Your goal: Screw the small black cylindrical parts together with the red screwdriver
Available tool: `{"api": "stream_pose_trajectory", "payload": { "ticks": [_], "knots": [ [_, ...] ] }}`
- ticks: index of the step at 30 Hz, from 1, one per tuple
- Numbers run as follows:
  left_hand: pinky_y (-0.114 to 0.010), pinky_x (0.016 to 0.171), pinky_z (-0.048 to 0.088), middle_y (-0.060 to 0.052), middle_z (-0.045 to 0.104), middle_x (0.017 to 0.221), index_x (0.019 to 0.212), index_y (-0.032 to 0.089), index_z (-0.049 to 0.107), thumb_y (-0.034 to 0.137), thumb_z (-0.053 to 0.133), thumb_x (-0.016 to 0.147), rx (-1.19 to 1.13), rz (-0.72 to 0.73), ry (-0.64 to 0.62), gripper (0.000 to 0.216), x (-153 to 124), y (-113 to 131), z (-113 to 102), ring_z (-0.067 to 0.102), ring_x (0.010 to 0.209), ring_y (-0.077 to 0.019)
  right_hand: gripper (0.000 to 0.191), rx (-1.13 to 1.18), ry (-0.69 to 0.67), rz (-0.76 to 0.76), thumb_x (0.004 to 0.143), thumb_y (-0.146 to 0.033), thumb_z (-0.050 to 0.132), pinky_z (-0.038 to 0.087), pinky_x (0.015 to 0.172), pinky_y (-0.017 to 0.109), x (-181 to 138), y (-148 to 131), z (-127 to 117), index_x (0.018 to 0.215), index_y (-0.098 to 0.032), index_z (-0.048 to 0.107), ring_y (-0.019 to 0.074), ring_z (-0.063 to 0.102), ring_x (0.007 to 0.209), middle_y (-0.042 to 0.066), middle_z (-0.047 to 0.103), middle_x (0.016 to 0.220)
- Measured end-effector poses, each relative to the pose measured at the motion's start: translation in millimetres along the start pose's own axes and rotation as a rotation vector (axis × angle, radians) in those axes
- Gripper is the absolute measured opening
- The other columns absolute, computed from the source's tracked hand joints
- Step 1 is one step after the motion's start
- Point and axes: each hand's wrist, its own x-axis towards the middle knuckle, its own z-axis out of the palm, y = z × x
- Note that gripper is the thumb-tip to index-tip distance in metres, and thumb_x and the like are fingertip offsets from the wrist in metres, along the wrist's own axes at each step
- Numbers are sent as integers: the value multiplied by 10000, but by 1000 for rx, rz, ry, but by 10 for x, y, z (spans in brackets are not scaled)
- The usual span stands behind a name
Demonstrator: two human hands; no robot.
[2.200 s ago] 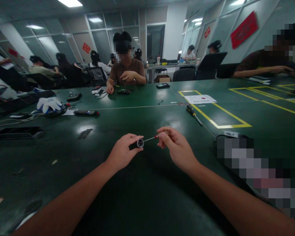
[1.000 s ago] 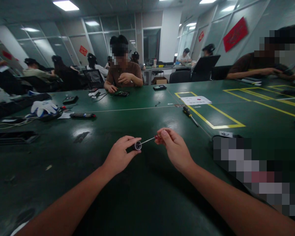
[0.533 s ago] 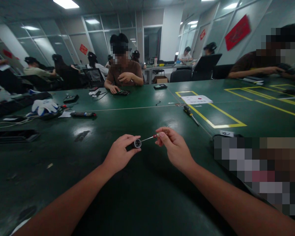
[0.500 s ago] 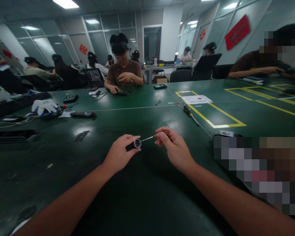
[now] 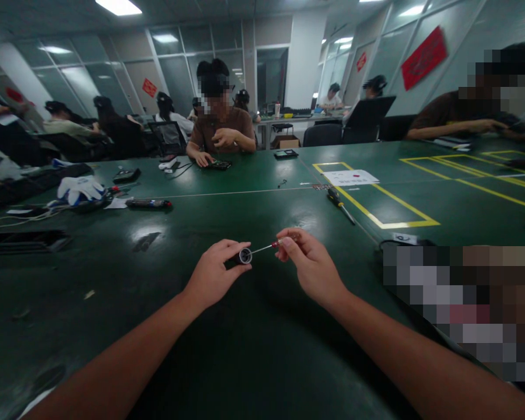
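My left hand (image 5: pixel 216 269) is closed around a short black cylinder (image 5: pixel 245 256), whose round open end with a pale rim faces right. Between the thumb and fingers of my right hand (image 5: pixel 308 259) is a small screwdriver (image 5: pixel 275 244) with a reddish, see-through handle. Its thin metal shaft points left, and the tip meets the open end of the cylinder. How deep the tip reaches inside is too small to tell. Both hands are held over the dark green table (image 5: pixel 245 350).
A yellow-and-black screwdriver (image 5: pixel 341 205) lies beyond my right hand, near a white sheet (image 5: pixel 350 177) and yellow tape outlines. Farther left are a dark tube-shaped tool (image 5: pixel 149 203) and white-blue gloves (image 5: pixel 79 190). Across the table a person (image 5: pixel 221 128) handles a small dark device.
The screwdriver tip has shifted slightly left, to the cylinder's open end. Both hands stay nearly in place, still holding the same things.
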Motion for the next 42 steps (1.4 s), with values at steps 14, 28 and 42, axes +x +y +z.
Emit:
{"api": "stream_pose_trajectory", "payload": {
  "ticks": [14,28,42],
  "knots": [
    [-408,960,530,-50,684,1181,1277,267,703,181,740,875,47,30,-45,412,3,46,-39,643,1092,-233,241,215,107,128,892,-460,707,524,806,362,10,44,64,930,-223,720,180,645,786,30,697,865],
    [-444,991,512,-60,663,1221,1321,264,674,194,745,886,77,20,-40,446,10,11,-35,623,1130,-239,252,459,186,284,833,-453,762,523,737,329,105,68,-51,860,-211,697,152,588,694,-3,636,750],
    [-451,995,524,-60,680,1201,1301,255,692,189,766,863,48,9,-22,449,1,51,-53,643,1112,-244,244,184,98,106,910,-467,678,528,804,373,49,74,23,950,-227,689,183,661,792,21,690,869]
  ]
}}
